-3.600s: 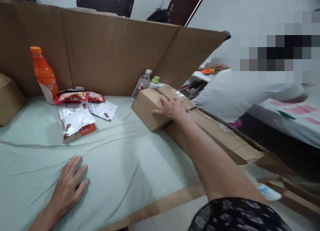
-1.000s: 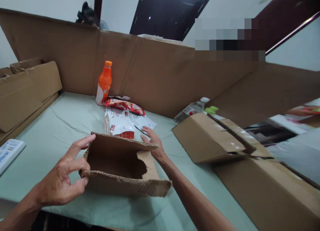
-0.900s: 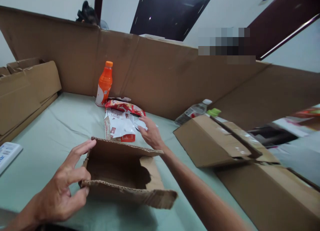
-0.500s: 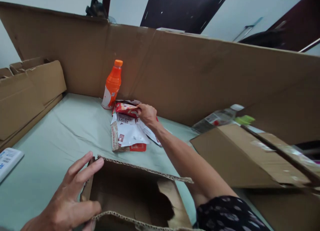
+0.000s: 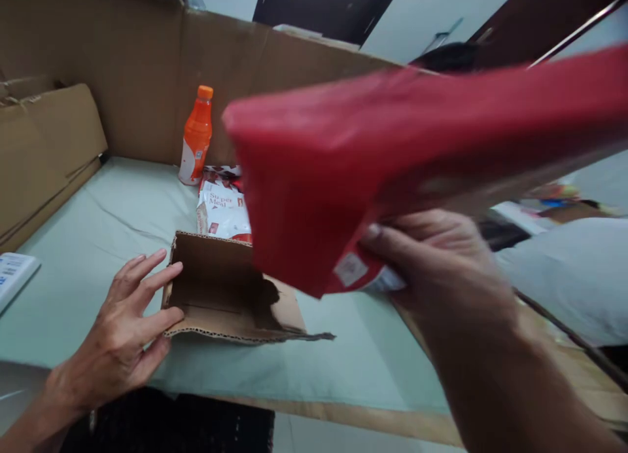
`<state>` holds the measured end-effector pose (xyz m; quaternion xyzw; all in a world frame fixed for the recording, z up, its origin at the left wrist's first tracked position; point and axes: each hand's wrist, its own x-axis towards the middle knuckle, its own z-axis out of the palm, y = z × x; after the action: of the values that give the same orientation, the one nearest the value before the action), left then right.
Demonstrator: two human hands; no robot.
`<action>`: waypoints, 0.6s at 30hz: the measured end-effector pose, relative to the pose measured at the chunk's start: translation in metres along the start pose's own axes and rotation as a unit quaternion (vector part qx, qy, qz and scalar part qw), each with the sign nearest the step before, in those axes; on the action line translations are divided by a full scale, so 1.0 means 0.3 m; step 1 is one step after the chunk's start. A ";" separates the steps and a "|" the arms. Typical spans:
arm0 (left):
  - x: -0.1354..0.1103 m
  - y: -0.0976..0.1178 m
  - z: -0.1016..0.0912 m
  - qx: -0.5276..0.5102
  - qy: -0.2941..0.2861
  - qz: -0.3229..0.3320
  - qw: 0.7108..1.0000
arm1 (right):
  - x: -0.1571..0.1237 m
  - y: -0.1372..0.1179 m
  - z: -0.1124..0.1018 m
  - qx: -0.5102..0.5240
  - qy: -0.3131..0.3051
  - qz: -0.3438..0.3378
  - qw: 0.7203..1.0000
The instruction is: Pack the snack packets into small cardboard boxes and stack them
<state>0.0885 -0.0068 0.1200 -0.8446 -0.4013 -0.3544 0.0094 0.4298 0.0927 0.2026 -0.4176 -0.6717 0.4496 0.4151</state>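
Note:
My left hand [image 5: 122,319] has its fingers spread, with the fingertips and thumb resting against the left end of an open cardboard box [image 5: 216,335]. The inside of the box shows brown walls and a torn flap on its right. Raised close to the camera, a red packet [image 5: 314,198] with a small white label patch is gripped by my right hand [image 5: 426,256], the thumb on its lower edge. Motion blurs the packet, and its print cannot be read. Behind the box lies a white "Super Meal" packet [image 5: 223,207], partly covered by the red one.
An orange bottle [image 5: 197,135] stands against the tall cardboard wall [image 5: 132,80]. Folded cardboard [image 5: 49,158] is at the left, above a white box [image 5: 17,276] with blue print. A pale green cloth [image 5: 235,374] covers the surface. Pale rounded fabric [image 5: 569,276] is at the right.
My right hand has lifted the red packet from the pile and brought it up and right, near the camera. My left hand stays at the cardboard box; the view has shifted.

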 end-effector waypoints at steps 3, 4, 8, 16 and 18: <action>0.002 0.017 -0.004 0.026 -0.006 -0.001 1.000 | -0.034 -0.002 0.078 0.041 -0.004 0.018 0.999; 0.000 0.021 -0.003 0.032 -0.008 -0.003 0.999 | -0.031 0.011 0.097 0.038 -0.017 0.027 0.999; -0.010 0.029 0.006 0.047 -0.006 -0.022 0.999 | 0.003 0.090 0.152 0.021 -0.065 0.049 0.996; -0.014 0.034 0.011 0.044 -0.004 -0.034 0.998 | -0.010 0.040 0.131 -0.194 -0.135 -0.008 0.972; -0.013 0.035 0.011 0.041 -0.005 -0.034 0.999 | -0.025 -0.019 0.108 -0.297 -0.137 -0.040 0.944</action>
<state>0.0958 -0.0155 0.1180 -0.8310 -0.4442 -0.3336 0.0295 0.4007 0.0758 0.1986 -0.4291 -0.8411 0.2661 0.1938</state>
